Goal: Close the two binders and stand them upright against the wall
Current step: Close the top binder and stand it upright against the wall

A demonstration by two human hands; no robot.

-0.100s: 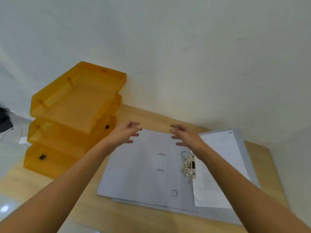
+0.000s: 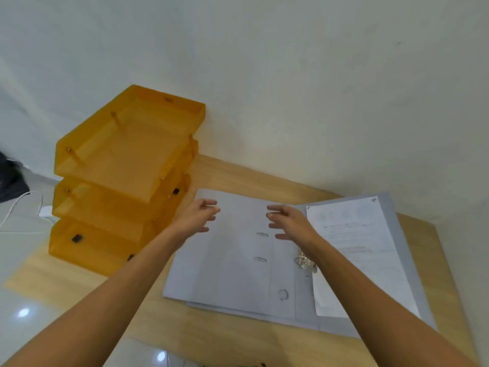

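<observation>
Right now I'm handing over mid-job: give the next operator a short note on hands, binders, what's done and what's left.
Left hand: open, empty, above the top binder's left cover.
Right hand: open, empty, above its spine, near the ring mechanism.
Binders: lying open and flat on the wooden table, a second one's edge showing underneath; papers on the right side. Orange trays stand to the left by the wall.
Done: nothing.
Left: close both, stand them against the wall.

No legible text, label, brand or number is found. The sheet (image 2: 354,250) filed in the open binder (image 2: 238,260) carries faint printed lines, too blurred to read; a small corner mark is likewise indistinct.
</observation>
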